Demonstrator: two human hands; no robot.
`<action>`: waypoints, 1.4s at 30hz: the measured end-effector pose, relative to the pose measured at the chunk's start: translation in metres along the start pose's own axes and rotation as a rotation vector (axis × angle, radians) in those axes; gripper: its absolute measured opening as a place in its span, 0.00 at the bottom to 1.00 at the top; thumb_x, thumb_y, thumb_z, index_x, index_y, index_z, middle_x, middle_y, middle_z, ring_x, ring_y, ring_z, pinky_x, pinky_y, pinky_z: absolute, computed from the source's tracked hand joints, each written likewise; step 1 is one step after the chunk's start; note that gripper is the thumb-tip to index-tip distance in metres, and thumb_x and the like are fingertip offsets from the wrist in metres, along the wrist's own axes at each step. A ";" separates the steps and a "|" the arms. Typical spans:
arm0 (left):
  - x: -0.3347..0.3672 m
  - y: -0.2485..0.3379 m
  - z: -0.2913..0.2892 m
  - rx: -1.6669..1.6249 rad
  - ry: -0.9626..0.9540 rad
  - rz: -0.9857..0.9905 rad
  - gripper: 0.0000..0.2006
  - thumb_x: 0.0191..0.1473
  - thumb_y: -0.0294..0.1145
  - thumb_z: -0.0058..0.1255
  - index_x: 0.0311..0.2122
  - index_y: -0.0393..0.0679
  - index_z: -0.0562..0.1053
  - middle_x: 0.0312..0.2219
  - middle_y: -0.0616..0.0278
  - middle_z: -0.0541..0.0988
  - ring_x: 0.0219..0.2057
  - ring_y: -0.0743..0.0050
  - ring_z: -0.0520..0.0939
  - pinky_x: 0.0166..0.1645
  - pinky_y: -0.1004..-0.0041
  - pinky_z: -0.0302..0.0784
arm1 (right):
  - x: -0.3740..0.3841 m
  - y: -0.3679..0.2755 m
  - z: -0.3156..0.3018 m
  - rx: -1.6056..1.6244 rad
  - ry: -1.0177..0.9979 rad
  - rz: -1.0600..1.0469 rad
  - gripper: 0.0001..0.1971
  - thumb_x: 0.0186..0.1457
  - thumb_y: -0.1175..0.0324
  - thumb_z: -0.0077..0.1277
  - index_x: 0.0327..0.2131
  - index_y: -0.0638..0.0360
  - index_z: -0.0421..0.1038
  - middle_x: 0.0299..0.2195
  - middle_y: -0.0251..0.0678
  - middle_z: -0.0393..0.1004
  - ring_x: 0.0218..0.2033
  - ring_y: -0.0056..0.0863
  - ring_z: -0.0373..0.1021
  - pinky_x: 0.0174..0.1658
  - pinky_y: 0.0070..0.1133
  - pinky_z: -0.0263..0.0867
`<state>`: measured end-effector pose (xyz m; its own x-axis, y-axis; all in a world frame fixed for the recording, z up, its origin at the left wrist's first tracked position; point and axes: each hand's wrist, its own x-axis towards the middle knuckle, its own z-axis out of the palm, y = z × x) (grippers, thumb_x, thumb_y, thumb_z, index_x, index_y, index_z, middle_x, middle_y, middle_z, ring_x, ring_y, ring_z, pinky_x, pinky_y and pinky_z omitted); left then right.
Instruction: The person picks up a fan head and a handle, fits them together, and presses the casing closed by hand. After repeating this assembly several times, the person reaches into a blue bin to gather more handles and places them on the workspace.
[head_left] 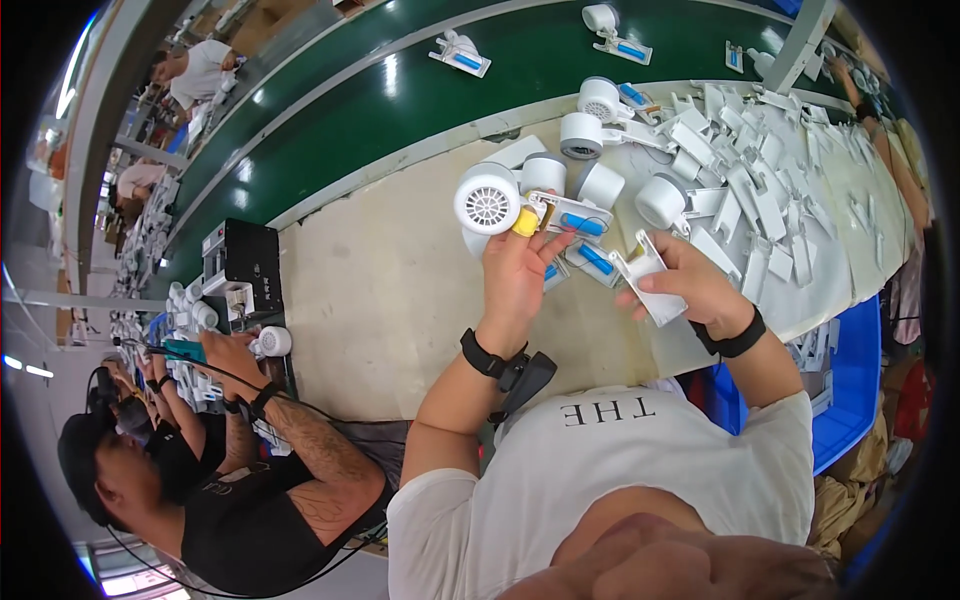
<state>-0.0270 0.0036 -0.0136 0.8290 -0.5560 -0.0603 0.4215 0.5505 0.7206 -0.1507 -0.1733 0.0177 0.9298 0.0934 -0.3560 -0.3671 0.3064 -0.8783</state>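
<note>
My left hand [513, 285] is closed round the neck of a small handheld fan [486, 204]. The fan has a white round head with a slotted grille, and a blue cylindrical battery [582, 224] lies in its open handle. Something yellow [525, 222] shows at a fingertip there. In my right hand [692, 284] I grip a white plastic handle cover [652, 282], held tilted just right of the fan. Beneath and between my hands lies another blue battery [596, 260], in a white handle. More white fan heads [600, 185] stand just beyond my hands.
A heap of white plastic handle parts [750, 185] covers the right of the beige worktable [360, 330]. Beyond runs a green conveyor belt [350, 120] carrying several fans. A blue bin [850, 400] stands at right, a black box-shaped device [250, 270] at left. A co-worker [250, 510] works at left.
</note>
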 end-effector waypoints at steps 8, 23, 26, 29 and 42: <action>-0.002 -0.004 0.003 -0.015 0.021 0.009 0.17 0.56 0.33 0.41 0.48 0.37 0.62 0.45 0.56 0.70 0.43 0.68 0.74 0.44 0.68 0.73 | 0.016 -0.019 0.023 -0.198 0.104 -0.320 0.22 0.51 0.61 0.49 0.46 0.65 0.62 0.39 0.35 0.68 0.39 0.25 0.64 0.39 0.20 0.61; -0.006 -0.011 0.012 -0.005 0.101 0.202 0.18 0.52 0.26 0.46 0.50 0.40 0.62 0.44 0.62 0.69 0.44 0.73 0.71 0.43 0.75 0.70 | 0.055 -0.016 0.052 -1.466 0.552 -1.051 0.29 0.38 0.65 0.57 0.47 0.61 0.62 0.48 0.36 0.65 0.38 0.33 0.63 0.39 0.26 0.63; -0.002 -0.012 0.011 0.097 0.103 0.238 0.20 0.52 0.25 0.46 0.50 0.39 0.61 0.46 0.61 0.68 0.45 0.73 0.71 0.44 0.75 0.70 | 0.055 -0.022 0.057 -1.569 0.615 -1.134 0.29 0.40 0.63 0.56 0.48 0.58 0.61 0.50 0.35 0.63 0.41 0.33 0.63 0.41 0.27 0.63; 0.000 0.001 0.017 0.028 0.078 0.305 0.19 0.51 0.25 0.47 0.49 0.37 0.62 0.44 0.57 0.69 0.45 0.69 0.72 0.46 0.71 0.70 | 0.043 -0.043 0.054 -1.451 0.489 -1.072 0.27 0.41 0.63 0.55 0.47 0.58 0.62 0.46 0.36 0.66 0.40 0.31 0.63 0.41 0.25 0.62; -0.008 0.044 0.037 0.017 0.015 0.414 0.18 0.50 0.31 0.48 0.46 0.37 0.64 0.40 0.54 0.72 0.43 0.58 0.74 0.48 0.57 0.69 | 0.039 -0.041 0.047 -0.710 0.112 -0.643 0.17 0.49 0.57 0.51 0.30 0.64 0.67 0.21 0.34 0.67 0.21 0.22 0.64 0.24 0.18 0.60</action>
<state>-0.0285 0.0092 0.0439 0.9325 -0.2803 0.2276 0.0449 0.7154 0.6972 -0.0979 -0.1375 0.0548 0.9643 0.0051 0.2647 0.2467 -0.3803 -0.8914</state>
